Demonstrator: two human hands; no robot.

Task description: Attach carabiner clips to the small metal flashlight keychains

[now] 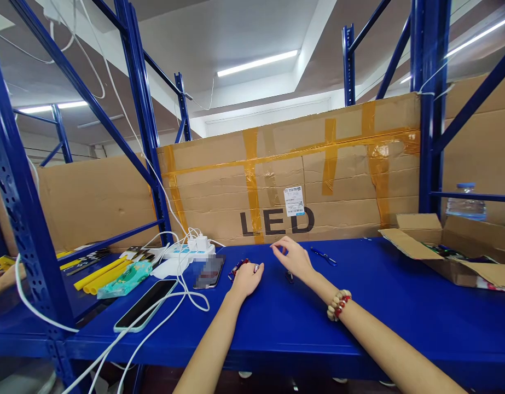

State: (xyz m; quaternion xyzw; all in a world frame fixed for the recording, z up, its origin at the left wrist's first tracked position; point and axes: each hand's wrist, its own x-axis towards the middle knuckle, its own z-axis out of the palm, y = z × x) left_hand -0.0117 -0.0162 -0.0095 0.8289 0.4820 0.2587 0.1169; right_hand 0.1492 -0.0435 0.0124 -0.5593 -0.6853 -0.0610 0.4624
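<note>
My left hand (247,280) rests low over the blue tabletop, its fingers curled around small shiny pieces. Some dark blue and red pieces (236,267) stick out at its left side; their kind is too small to make out. To the right, my right hand (295,256) is raised a little above the table, thumb and forefinger brought together at the tips. Whether anything is between those tips cannot be seen. A small dark metallic piece (289,277) lies under that hand. Beyond it, a slim blue object (323,256), pen-like in shape, lies on the table.
White cables and a power strip (190,250) lie left, near a phone (145,305) and a second phone (209,272). Yellow tubes (102,273) lie farther left. An open carton (461,257) stands right. Blue rack posts and a cardboard wall (219,202) border the table. Another person's hand (6,279) shows far left.
</note>
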